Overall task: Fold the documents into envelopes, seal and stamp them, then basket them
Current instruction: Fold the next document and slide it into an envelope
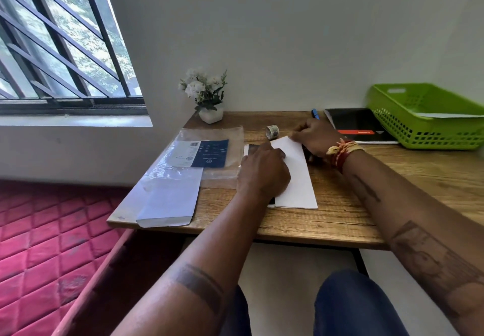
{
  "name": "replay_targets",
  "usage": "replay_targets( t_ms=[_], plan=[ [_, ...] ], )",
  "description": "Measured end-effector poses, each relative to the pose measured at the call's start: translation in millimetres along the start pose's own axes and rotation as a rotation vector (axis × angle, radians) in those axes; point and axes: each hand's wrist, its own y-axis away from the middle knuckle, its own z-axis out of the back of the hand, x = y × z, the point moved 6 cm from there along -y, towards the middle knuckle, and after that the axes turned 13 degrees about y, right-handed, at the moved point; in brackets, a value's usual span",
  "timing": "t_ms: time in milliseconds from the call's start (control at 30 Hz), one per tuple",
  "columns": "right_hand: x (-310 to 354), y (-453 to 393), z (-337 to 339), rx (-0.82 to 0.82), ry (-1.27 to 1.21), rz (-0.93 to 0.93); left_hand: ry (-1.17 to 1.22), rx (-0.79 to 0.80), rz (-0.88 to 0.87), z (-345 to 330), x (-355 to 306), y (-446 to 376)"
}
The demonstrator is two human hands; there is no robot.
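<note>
A folded white document [297, 178] lies lengthwise on the wooden desk [340, 220] in front of me. My left hand [263, 172] rests on its left half, fingers toward the far end. My right hand [315, 136] pinches the far corner of the paper. A small roll of stamps or tape [272, 131] stands just beyond the paper. White envelopes [167, 199] lie partly inside a clear plastic sleeve at the desk's left front corner. A green plastic basket [424, 118] sits at the far right with a white envelope in it.
A blue-and-white label card [201, 153] lies in clear plastic left of the document. A black notebook [358, 126] and a blue pen [315, 114] lie next to the basket. A small white flower pot [209, 100] stands by the wall. A red mattress [47, 244] is at left.
</note>
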Motion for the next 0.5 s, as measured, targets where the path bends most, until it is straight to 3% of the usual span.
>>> replay_targets(
  t_ms=[67,167,233,367,433,500],
  plan=[
    [7.2,15.9,1.3,-0.026,-0.138,-0.014,0.097,-0.053,0.010,3.7,0.3,-0.1],
    [21.4,41.8,-7.8,0.002,-0.516,0.021,0.437,-0.089,0.159,13.4,7.2,1.5],
    [29.2,54.8,-16.8,0.036,-0.559,0.071,0.555,-0.100,0.238,21.6,13.8,2.2],
    [38.2,69.3,-23.4,0.024,-0.322,0.285,0.790,-0.071,0.421,34.4,32.5,1.5],
    [38.2,73.1,-27.4,0.015,-0.028,0.390,1.015,-0.037,0.578,31.7,44.7,4.5],
    [34.2,74.2,-31.1,0.018,0.206,0.445,1.006,-0.042,0.629,30.8,49.6,8.8]
  ],
)
